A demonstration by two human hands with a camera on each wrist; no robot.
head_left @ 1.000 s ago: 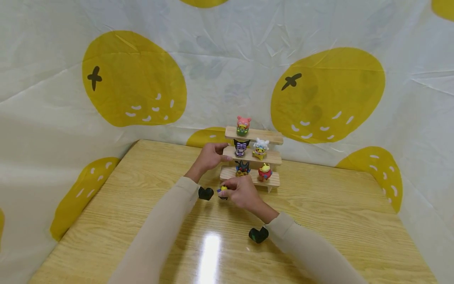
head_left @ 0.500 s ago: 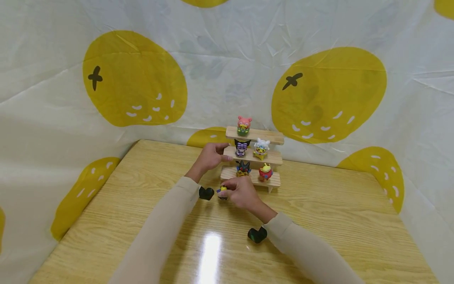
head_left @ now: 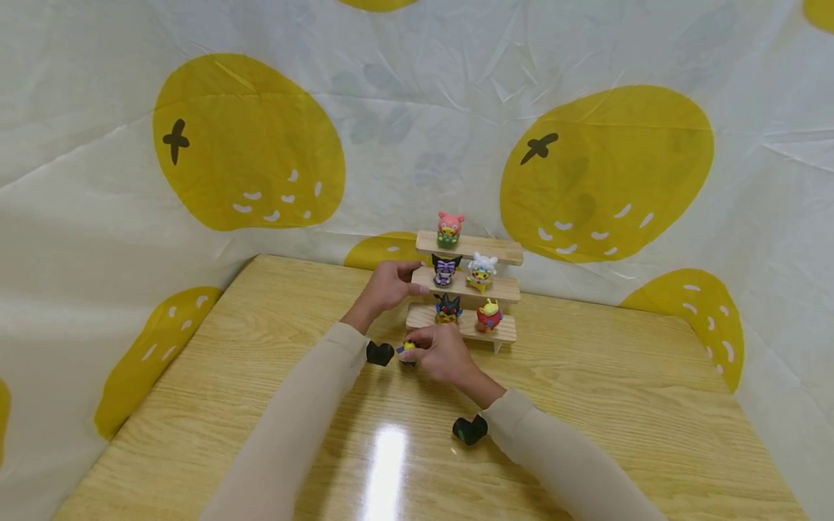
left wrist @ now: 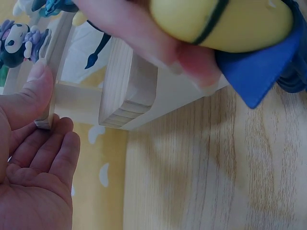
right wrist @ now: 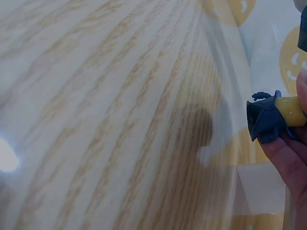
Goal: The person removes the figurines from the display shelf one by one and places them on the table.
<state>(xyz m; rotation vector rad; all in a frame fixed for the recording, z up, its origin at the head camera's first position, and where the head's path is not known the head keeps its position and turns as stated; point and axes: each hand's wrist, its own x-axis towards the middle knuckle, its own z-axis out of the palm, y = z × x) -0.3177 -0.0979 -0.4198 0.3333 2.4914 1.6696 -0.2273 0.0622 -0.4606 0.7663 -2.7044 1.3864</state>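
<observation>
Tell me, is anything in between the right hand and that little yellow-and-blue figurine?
Nothing visible: the right hand pinches the yellow-and-blue figurine directly. The left hand grips the middle shelf, farther back.

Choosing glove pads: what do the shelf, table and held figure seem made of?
Shelf: likely solid wood, pale, matte; wood grain, line marks on a plank end.
Table: wood or wood-look laminate, glossy; long grain, bright light reflection.
Held figure: probably moulded plastic or vinyl, smooth, low sheen; even yellow, crisp-edged blue flap. Could be rubbery.
</observation>
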